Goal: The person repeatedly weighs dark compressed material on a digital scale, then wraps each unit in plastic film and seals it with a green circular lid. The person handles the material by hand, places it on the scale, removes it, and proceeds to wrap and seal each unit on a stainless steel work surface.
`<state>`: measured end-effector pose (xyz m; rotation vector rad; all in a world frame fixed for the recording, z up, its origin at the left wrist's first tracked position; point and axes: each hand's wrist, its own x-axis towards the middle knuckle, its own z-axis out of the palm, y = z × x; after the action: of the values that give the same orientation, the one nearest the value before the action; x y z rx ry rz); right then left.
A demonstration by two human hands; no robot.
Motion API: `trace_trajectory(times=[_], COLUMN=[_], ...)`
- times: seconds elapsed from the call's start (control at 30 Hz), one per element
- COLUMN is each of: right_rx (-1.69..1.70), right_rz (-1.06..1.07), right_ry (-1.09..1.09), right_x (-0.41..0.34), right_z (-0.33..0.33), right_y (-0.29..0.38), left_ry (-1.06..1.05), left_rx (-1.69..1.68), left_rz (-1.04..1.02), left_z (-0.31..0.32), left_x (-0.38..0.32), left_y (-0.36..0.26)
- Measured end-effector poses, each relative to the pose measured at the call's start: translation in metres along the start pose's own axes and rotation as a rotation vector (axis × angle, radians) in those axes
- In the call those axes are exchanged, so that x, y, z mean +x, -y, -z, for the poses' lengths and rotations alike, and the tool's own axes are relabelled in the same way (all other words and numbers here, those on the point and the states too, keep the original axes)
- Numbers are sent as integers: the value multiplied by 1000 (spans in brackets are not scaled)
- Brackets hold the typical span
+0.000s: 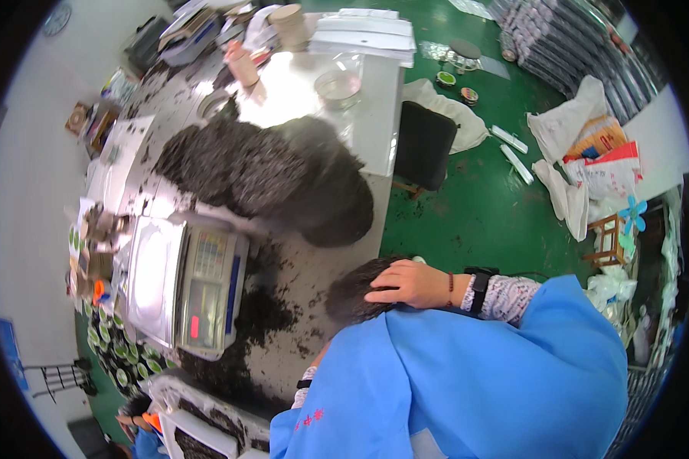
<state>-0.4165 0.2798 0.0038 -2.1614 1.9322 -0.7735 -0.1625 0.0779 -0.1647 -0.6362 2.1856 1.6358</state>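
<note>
My right hand [410, 284] lies palm down over a clump of dark, dried fibrous material [353, 290] at the front edge of the table, its fingers curled onto it. The clump is blurred. Of my left hand [320, 357] only a sliver by the wrist shows; my blue work coat [465, 373] hides the rest. A large mound of the same dark material [264, 166] is heaped further up the table [356, 252]. To the left is a digital weighing scale [206, 287] with a steel pan and a lit red display. Loose dark crumbs [267, 310] lie between scale and clump.
A white tub [206, 433] of dark material stands lower left, near another person [143, 439] in blue. Further back are a pink bottle [242, 64], a clear round container [337, 89] and stacked white sheets [362, 37]. A black-seated stool [425, 143] stands right of the table.
</note>
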Motion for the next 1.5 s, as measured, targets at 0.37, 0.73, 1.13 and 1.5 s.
trace_trajectory(times=[0.37, 0.73, 1.13, 1.5], right_rx=[-349, -322, -100, 2], right_rz=[-275, 61, 184, 483], right_ry=[-204, -256, 16, 61], right_x=[-130, 18, 97, 151], right_z=[142, 137, 129, 143], right_y=[-176, -386, -478, -524], left_ry=[142, -100, -45, -350], left_rx=[427, 46, -264, -381], left_rz=[-41, 145, 289, 329], left_z=[-110, -115, -51, -54], left_x=[187, 288, 380, 415], left_y=[-87, -238, -248, -239])
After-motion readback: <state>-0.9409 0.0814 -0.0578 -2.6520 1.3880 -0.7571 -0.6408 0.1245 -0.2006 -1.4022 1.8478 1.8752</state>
